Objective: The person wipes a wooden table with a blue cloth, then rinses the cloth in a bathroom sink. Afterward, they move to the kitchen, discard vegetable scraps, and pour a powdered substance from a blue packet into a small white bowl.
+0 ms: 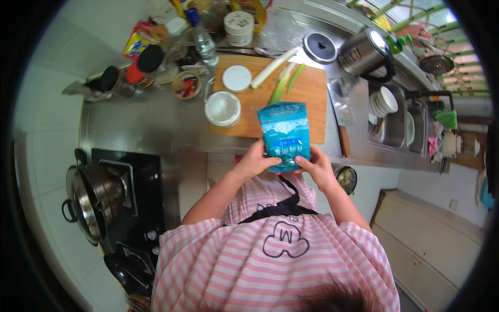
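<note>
Between my left hand point(259, 160) and my right hand point(315, 165) I hold a teal plastic pouch point(285, 130) by its lower sides, both thumbs on its printed front. It bears writing, upside down in the view. Behind it lies a wooden cutting board point(312, 117). On the board stands a white plastic tub point(223, 109), uncovered, with some whitish content inside. A round white lid point(237, 78) rests just beyond the tub. A thick white leek stalk point(273, 68) and green-white leek pieces point(281, 85) lie farther back; the pouch hides part of the nearest piece.
A cleaver with a wooden handle point(344, 140) lies right of the board. Beyond it are an electric kettle point(362, 54) and a sink point(390, 130) with bowls. Jars and bottles point(202, 39) crowd the back left. A lidded pot point(95, 199) sits on the gas stove point(146, 195).
</note>
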The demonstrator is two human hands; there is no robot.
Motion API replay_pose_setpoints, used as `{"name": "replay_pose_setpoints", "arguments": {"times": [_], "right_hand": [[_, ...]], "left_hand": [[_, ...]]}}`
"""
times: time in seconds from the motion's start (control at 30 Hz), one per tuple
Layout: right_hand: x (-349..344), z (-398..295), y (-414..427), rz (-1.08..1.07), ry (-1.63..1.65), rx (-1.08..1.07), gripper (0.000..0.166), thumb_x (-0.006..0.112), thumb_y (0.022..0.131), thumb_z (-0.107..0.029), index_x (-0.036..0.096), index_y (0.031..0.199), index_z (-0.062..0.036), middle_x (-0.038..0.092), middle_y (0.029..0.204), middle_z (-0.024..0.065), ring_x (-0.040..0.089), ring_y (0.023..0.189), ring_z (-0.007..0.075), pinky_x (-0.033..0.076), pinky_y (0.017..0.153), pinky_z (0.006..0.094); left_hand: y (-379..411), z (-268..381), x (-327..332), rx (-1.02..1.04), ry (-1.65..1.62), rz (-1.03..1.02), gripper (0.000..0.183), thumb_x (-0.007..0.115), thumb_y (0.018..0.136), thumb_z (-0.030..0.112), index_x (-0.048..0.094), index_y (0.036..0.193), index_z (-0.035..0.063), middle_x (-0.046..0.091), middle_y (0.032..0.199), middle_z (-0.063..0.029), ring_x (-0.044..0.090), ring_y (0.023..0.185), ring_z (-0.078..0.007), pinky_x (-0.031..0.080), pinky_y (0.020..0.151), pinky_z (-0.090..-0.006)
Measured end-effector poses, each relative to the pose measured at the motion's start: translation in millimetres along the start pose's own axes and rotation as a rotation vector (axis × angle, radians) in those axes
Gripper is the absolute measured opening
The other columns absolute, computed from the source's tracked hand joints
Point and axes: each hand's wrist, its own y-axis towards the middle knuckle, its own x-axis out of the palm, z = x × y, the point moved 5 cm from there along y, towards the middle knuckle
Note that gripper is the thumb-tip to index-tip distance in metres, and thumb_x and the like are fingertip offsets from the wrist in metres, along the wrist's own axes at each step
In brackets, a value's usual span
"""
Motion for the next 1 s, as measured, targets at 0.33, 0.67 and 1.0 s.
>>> {"name": "replay_pose_setpoints", "arguments": {"times": [0.33,0.67,1.0], "right_hand": [[-66,-45,20,-0.086,-0.308,0.041,0.053,0.059,0.097,-0.041,0.054,0.129,-0.0001,0.065,0.107,0.0059,0.062,0.093,0.0131,0.051,0.076,0.0265],[-68,-130,61,0.086,-0.107,-0.484,0.017,0.065,0.093,-0.005,0.068,0.108,0.0016,0.070,0.095,0.0032,0.062,0.085,0.0064,0.051,0.075,0.0208],[-42,-163,23,0.110,-0.603,-0.799,0.009,0.066,0.087,0.001,0.067,0.096,-0.0006,0.071,0.095,0.0079,0.068,0.089,0.0190,0.053,0.078,0.0287]], "left_hand": [[31,15,29,-0.117,-0.038,-0.089,0.056,0.069,0.081,-0.005,0.044,0.131,0.0042,0.063,0.117,-0.0102,0.065,0.097,-0.0179,0.057,0.076,-0.0321],[61,8,29,-0.002,0.146,-0.059,0.058,0.067,0.081,-0.008,0.044,0.132,0.0028,0.060,0.120,-0.0071,0.060,0.109,-0.0183,0.047,0.099,-0.0346],[67,42,36,0.150,0.252,-0.110,0.072,0.075,0.076,0.001,0.041,0.140,0.0049,0.050,0.138,-0.0083,0.048,0.127,-0.0198,0.038,0.108,-0.0377]]}}
